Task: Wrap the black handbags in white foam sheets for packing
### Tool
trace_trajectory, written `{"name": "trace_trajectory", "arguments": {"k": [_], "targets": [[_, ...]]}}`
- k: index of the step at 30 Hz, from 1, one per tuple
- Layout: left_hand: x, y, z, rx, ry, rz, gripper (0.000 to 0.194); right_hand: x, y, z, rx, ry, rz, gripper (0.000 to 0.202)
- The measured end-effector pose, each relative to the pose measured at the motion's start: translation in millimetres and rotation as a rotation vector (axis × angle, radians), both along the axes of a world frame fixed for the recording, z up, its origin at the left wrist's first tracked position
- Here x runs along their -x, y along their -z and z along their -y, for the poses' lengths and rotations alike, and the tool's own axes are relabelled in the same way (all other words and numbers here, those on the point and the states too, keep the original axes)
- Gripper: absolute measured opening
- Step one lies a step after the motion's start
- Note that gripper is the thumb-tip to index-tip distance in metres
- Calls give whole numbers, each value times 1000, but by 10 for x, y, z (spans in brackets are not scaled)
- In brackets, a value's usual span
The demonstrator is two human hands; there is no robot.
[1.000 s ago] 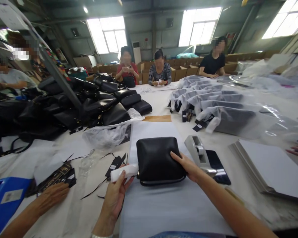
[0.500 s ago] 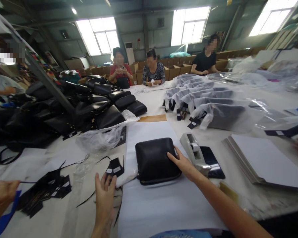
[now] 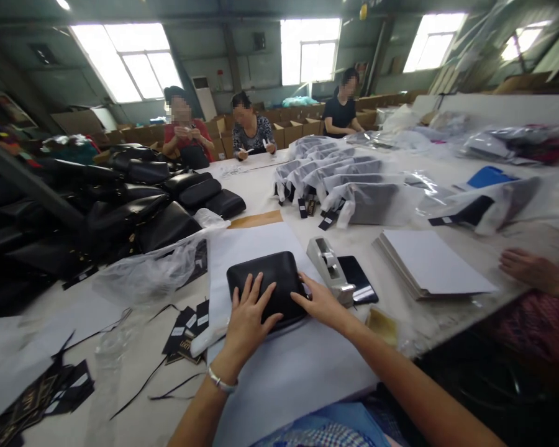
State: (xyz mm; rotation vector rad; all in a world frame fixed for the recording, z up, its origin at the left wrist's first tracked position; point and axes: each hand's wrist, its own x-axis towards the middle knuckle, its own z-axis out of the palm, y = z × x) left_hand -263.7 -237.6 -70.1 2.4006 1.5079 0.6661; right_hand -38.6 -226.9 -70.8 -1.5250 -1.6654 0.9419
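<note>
A black leather-look bag lies on a stack of white paper in front of me. My left hand, a bracelet at its wrist, rests flat on the bag with its fingers spread. At the bag's right edge, my right hand grips the side, thumb on top and the other fingers partly hidden. Black hang tags with thin cords lie to the left of the paper. Just beyond my right hand stand a grey tape dispenser and a dark phone.
Black bags are heaped at the left, beside crumpled clear plastic. Plastic-wrapped bags stand in a row further back. A pile of cardboard sheets is at the right, near a co-worker's hand. Several people work around the table.
My left hand has moved from the hang tags onto the bag's top. My right hand stays on the bag's side. The view has turned right, and the co-worker's hand at left is out of view.
</note>
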Motion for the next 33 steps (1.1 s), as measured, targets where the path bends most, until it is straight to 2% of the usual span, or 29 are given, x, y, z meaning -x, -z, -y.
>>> {"name": "trace_trajectory", "arguments": {"k": [2, 4, 7, 9, 11, 14, 17, 20, 23, 25, 27, 29, 31, 33], "targets": [[-16, 37, -31, -16, -3, -32, 66, -158, -77, 199, -128, 20, 127, 43], [-8, 70, -32, -17, -7, -34, 66, -391, -152, 446, -243, 105, 222, 29], [7, 113, -21, -13, -9, -29, 66, -815, -164, 828, -406, 247, 368, 26], [6, 136, -18, -9, -14, -33, 66, -1068, -68, 1046, -457, 277, 509, 28], [0, 152, -17, -10, -16, -33, 66, -1240, 94, 1210, -434, 269, 664, 33], [-6, 161, -17, -21, -14, -21, 66, -1333, 352, 1341, -317, 230, 835, 47], [-2, 163, -14, -38, -10, -32, 66, -1328, 450, 1333, -236, 188, 885, 51], [8, 165, -9, -41, -10, -44, 66, -1302, 272, 1189, -346, 237, 828, 44], [17, 171, -7, -35, -10, -35, 66, -1207, -110, 907, -561, 325, 657, 30], [20, 172, -10, -37, -8, -38, 67, -1075, -383, 643, -645, 309, 520, 18], [23, 171, -14, -40, -9, -53, 68, -894, -599, 312, -671, 209, 401, 12], [24, 171, -14, -45, -11, -78, 69, -684, -718, -94, -648, 64, 328, 14], [23, 171, -8, -59, -12, -104, 70, -459, -729, -569, -576, -79, 342, 16], [18, 168, 4, -82, -19, -135, 73, -220, -644, -1082, -469, -198, 445, 21]]}}
